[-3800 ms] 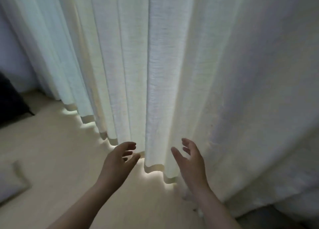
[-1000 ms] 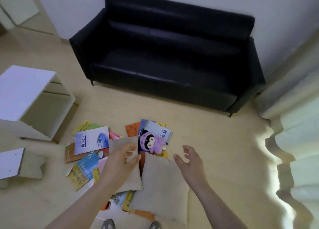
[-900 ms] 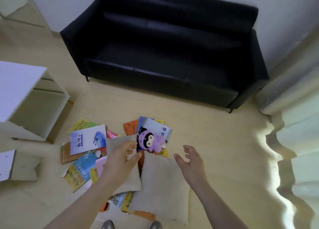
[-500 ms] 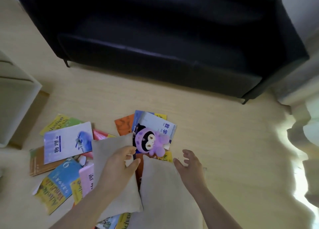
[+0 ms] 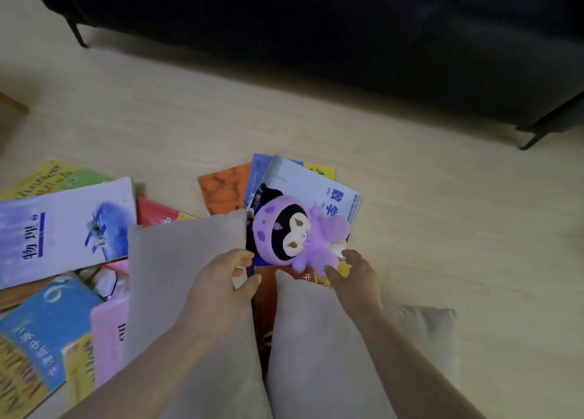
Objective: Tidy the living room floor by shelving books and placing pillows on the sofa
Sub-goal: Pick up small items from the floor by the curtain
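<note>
Down on the pale wood floor (image 5: 458, 229), your two bare hands hover over a litter of books and two beige pillows in front of the black sofa (image 5: 316, 39).

Your left hand (image 5: 221, 282) hangs above the far right corner of the left pillow (image 5: 170, 276), fingers loosely curled and gripping nothing. Your right hand (image 5: 355, 281) is over the far end of the right pillow (image 5: 316, 339), fingers spread and relaxed, tips just beside the lower edge of a purple plush toy (image 5: 294, 232); whether they touch it cannot be told.

Both pillows lie flat, side by side, long axes running from you toward the sofa, a narrow gap of book covers between them.

The plush toy lies face up on a pale blue-and-white book (image 5: 319, 191), which is tilted with one corner toward the sofa. An orange book (image 5: 221, 186) shows just left of it. To the left, a white book with a blue picture (image 5: 63, 232) lies lengthwise across the view, overlapping others, and a blue book (image 5: 47, 320) sits nearer you.
</note>
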The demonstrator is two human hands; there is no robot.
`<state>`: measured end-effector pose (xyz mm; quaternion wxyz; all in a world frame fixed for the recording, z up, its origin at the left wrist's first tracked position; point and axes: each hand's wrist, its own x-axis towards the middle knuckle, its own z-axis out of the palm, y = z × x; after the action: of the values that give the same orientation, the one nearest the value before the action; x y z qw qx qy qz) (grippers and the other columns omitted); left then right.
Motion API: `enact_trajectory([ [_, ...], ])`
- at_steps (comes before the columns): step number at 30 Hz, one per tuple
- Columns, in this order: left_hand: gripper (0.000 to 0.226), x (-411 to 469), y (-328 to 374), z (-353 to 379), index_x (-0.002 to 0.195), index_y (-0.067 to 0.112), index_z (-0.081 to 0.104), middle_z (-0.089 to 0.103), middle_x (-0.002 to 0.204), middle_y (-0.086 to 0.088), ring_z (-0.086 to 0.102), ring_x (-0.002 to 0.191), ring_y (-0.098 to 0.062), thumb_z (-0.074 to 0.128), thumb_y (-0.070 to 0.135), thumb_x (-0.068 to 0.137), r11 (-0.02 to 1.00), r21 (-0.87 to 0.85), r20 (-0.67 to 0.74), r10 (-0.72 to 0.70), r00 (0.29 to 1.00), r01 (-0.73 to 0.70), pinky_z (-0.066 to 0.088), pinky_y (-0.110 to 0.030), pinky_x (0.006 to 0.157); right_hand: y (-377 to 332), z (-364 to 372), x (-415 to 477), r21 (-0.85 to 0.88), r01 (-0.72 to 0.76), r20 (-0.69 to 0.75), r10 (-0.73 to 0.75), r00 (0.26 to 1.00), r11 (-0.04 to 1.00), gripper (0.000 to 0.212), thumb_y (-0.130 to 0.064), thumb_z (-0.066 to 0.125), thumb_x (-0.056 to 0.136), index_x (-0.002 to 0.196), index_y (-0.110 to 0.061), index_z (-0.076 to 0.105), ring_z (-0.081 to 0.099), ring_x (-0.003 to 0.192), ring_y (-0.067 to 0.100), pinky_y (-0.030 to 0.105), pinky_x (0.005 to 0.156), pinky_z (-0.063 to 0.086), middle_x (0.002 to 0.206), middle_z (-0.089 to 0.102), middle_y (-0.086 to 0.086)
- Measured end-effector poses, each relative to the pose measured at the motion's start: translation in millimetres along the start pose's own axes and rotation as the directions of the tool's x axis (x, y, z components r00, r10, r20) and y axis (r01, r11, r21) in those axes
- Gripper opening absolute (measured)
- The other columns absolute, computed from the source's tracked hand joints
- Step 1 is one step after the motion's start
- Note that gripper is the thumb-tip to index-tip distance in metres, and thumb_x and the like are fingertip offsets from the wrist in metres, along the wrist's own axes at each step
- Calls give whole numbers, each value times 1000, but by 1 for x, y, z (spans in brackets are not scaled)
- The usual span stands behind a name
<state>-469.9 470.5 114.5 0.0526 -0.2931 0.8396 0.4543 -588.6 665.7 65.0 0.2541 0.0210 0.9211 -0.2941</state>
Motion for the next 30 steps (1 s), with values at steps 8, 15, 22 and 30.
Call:
enact_trajectory([
  [8, 26, 38, -38, 39, 102, 32, 58, 63, 106, 9, 60, 96, -6, 67, 14, 85, 998, -29, 22, 61, 998, -61, 48, -24, 84, 33, 56, 57, -3, -84, 14, 84, 996, 996, 64, -31, 64, 87, 142, -11, 37, 52, 116, 31, 29, 77, 38, 129, 52, 14],
  [15, 29, 59, -48, 46, 113, 20, 62, 63, 109, 8, 61, 97, -10, 69, 17, 85, 996, -7, 9, 86, 996, -86, 50, -25, 84, 36, 78, 75, 31, -81, -26, 82, 996, 996, 48, -27, 65, 83, 126, -12, 48, 57, 103, 33, 37, 81, 50, 110, 63, 13],
  [22, 27, 29, -40, 26, 99, 32, 58, 64, 104, 9, 62, 93, -7, 70, 14, 83, 997, -66, 23, 31, 999, -30, 51, -29, 84, 6, 50, 37, 252, 1, -126, 32, 991, 968, 40, -20, 65, 81, 119, -14, 55, 58, 80, 25, 26, 62, 39, 93, 63, 6],
  [30, 28, -49, 38, -53, 103, 29, 60, 64, 106, 10, 60, 90, -3, 70, 13, 83, 998, -42, 60, -34, 998, 37, 45, -16, 77, -55, -43, -88, 453, -25, -116, 86, 990, 891, 27, -24, 65, 71, 97, -18, 59, 56, 62, 13, 22, 55, 43, 74, 64, -6],
])
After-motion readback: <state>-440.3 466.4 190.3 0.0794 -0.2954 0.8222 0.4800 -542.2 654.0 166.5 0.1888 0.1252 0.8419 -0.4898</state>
